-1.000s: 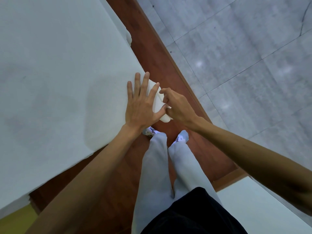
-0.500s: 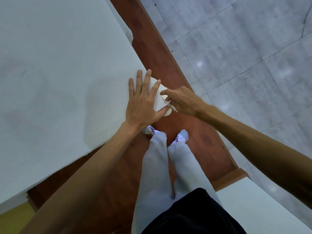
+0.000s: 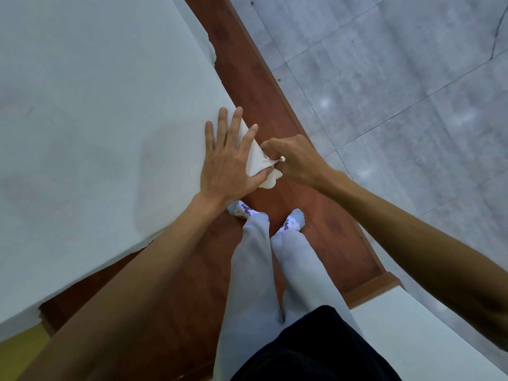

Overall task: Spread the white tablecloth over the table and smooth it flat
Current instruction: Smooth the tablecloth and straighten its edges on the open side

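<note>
**Corner of tablecloth, gathered at the worktop edge**

Change since half a second ago: the right hand (image 3: 295, 160) has drawn the cloth corner further off the edge, so a taut triangular fold (image 3: 257, 160) now stands between the two hands. The left hand (image 3: 228, 160) has stayed planted in the same spot.

Left hand: palm down, fingers (image 3: 235, 123) spread wide and flat, pressing the white tablecloth (image 3: 96, 105) at the right edge of the worktop; thumb lies against the fold.

Right hand: fingers curled narrow, pinching the tip of the cloth corner just beside the left thumb.

Tablecloth: covers the worktop across the left of the scene, its corner hanging over the brown wooden floor strip (image 3: 255, 86).

Below: two socked feet (image 3: 294, 221) on the strip; grey tiled floor (image 3: 398, 92) to the right.
</note>
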Demonstrator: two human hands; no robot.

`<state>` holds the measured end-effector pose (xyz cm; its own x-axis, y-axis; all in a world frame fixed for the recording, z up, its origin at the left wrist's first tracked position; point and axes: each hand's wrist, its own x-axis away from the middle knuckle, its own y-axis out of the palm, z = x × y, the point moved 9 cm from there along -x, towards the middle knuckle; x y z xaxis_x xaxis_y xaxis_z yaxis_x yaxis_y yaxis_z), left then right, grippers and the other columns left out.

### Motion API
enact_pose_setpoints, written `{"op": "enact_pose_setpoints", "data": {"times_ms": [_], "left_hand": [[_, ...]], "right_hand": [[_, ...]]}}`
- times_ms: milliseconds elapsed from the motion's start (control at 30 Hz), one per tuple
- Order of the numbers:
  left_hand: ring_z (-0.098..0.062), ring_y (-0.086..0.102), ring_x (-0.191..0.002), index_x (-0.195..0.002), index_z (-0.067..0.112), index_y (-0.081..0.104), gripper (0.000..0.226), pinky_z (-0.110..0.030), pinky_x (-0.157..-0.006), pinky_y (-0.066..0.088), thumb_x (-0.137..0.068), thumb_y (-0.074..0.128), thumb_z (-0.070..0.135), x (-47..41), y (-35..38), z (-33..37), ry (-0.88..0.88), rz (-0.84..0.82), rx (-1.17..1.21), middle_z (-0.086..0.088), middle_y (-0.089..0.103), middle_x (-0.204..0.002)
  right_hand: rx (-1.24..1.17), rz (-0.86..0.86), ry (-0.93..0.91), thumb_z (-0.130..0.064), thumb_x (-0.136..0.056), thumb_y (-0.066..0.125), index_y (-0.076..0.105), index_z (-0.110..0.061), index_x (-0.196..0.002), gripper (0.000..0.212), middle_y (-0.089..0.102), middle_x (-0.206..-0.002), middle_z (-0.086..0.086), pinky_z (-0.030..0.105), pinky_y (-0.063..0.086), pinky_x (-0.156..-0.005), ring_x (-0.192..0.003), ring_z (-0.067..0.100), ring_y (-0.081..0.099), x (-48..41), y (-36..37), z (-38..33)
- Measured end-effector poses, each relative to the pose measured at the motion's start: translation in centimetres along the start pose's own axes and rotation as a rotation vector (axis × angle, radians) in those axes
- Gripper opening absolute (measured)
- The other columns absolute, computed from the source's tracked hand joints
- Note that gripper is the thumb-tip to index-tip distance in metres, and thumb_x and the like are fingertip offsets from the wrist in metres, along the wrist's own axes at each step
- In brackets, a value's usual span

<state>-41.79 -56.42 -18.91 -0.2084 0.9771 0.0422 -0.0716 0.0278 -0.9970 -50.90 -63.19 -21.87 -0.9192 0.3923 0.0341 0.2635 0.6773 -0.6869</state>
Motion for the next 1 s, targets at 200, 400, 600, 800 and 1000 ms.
{"op": "enact_pose_setpoints", "data": {"times_ms": [200, 400, 600, 800, 1000], "left_hand": [[-0.04, 0.009, -0.154, -0.152, 0.021, 0.04, 0.089, -0.059, -0.124, 0.006, -0.086, 0.038, 0.081, 0.0, 0.3, -0.1, -0.008, -0.005, -0.027, -0.016, 0.016, -0.167], [-0.039, 0.008, -0.154, -0.154, 0.02, 0.038, 0.091, -0.059, -0.123, 0.007, -0.087, 0.035, 0.081, 0.0, 0.4, -0.1, -0.017, -0.008, -0.05, -0.015, 0.015, -0.167], [-0.039, 0.007, -0.154, -0.156, 0.02, 0.033, 0.094, -0.06, -0.123, 0.009, -0.086, 0.034, 0.082, 0.0, 0.5, -0.3, -0.017, -0.021, -0.044, -0.015, 0.013, -0.167], [-0.038, 0.006, -0.155, -0.156, 0.02, 0.033, 0.096, -0.06, -0.123, 0.008, -0.085, 0.033, 0.085, 0.0, 0.5, -0.2, -0.018, -0.033, -0.053, -0.014, 0.012, -0.167], [-0.038, 0.006, -0.155, -0.155, 0.019, 0.035, 0.095, -0.059, -0.124, 0.005, -0.086, 0.032, 0.084, -0.1, 0.3, -0.2, -0.025, -0.027, -0.05, -0.014, 0.013, -0.167]], "right_hand": [[0.059, -0.045, -0.02, 0.006, -0.088, 0.065, 0.065, -0.002, -0.125, 0.038, 0.077, -0.105, 0.015, 0.02, 0.051, -0.078, -0.09, 0.03, 0.075, 0.9, -0.5, 0.5], [-0.017, -0.06, 0.077, -0.003, -0.082, 0.078, 0.062, -0.004, -0.125, 0.045, 0.074, -0.102, 0.012, 0.031, 0.057, -0.076, -0.086, 0.026, 0.07, 1.2, 1.4, 1.4], [-0.031, -0.023, 0.095, -0.001, -0.08, 0.074, 0.07, -0.007, -0.108, 0.029, 0.077, -0.092, 0.006, 0.032, 0.059, -0.066, -0.077, 0.018, 0.072, 1.6, 1.3, 2.4], [0.017, -0.172, 0.069, 0.007, -0.087, 0.062, 0.072, -0.008, -0.114, 0.033, 0.077, -0.103, 0.006, 0.021, 0.055, -0.076, -0.088, 0.016, 0.072, 1.4, 0.7, 3.2], [-0.022, -0.252, 0.089, -0.009, -0.084, 0.079, 0.065, -0.012, -0.121, 0.04, 0.074, -0.107, 0.004, 0.034, 0.059, -0.081, -0.091, 0.013, 0.067, 1.3, 1.4, 3.2]]}}
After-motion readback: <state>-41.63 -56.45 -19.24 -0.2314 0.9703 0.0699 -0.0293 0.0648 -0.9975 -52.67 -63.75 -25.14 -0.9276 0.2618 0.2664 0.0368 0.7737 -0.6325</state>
